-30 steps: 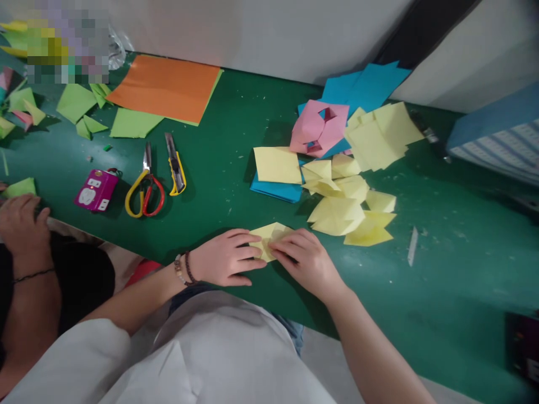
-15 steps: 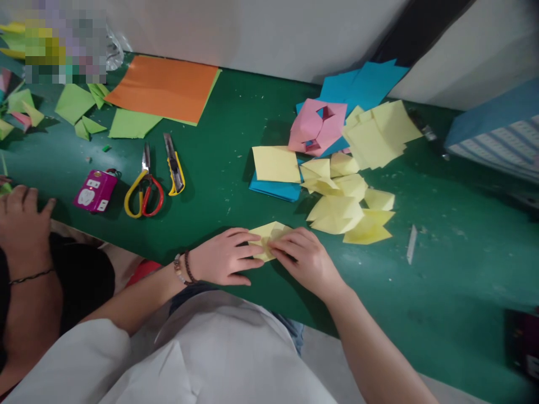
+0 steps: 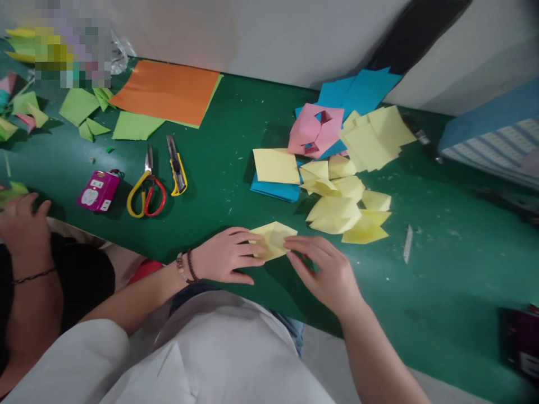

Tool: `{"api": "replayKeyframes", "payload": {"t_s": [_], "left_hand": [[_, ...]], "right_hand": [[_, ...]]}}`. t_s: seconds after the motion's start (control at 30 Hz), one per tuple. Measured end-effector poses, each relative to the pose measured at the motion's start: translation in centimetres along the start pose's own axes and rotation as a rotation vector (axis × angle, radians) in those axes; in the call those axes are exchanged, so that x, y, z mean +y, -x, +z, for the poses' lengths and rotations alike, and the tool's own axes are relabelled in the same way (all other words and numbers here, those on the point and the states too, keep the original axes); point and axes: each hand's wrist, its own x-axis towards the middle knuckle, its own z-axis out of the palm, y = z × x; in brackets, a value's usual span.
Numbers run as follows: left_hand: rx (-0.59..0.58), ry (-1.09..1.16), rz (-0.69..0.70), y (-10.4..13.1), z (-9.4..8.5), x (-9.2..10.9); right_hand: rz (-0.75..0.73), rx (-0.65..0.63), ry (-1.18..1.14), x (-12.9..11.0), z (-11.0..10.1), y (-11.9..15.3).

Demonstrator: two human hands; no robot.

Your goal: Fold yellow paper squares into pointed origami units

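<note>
A pale yellow sheet of origami paper (image 3: 275,240), creased and partly folded, lies on the green table near its front edge. My left hand (image 3: 225,255) rests flat with fingers spread, their tips pressing on the paper's left side. At the paper's right corner, the thumb and forefinger of my right hand (image 3: 326,269) pinch the edge. Beyond it sit folded yellow paper pieces (image 3: 334,213), and a yellow square sheet (image 3: 275,166) lies over blue paper (image 3: 273,189).
Scissors (image 3: 147,191), a yellow cutter knife (image 3: 177,167) and a purple power socket box (image 3: 99,191) lie leftward. Orange paper (image 3: 168,92) and a pink folded piece (image 3: 315,129) are farther back. A loose blade (image 3: 408,244) lies right. Another person's hand (image 3: 25,221) rests at far left.
My right hand has slid rightward from the middle of the paper to its right corner, uncovering more of it. My left hand stays on the left side. The view has shifted slightly.
</note>
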Motion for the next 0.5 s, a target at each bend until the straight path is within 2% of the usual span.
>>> {"api": "replayKeyframes", "payload": {"t_s": [0.1, 0.23, 0.33, 0.5], "left_hand": [[0.007, 0.004, 0.003, 0.0, 0.0, 0.0], [0.024, 0.009, 0.006, 0.0, 0.2, -0.1], [0.019, 0.010, 0.006, 0.1, 0.3, -0.1], [0.013, 0.003, 0.007, 0.2, 0.3, -0.2]], "right_hand": [[0.198, -0.108, -0.120, -2.2, 0.1, 2.0], [0.379, -0.196, -0.252, -4.2, 1.7, 4.4], [0.457, -0.219, -0.299, -4.8, 2.5, 5.1], [0.536, -0.227, -0.333, -5.2, 2.8, 5.0]]}}
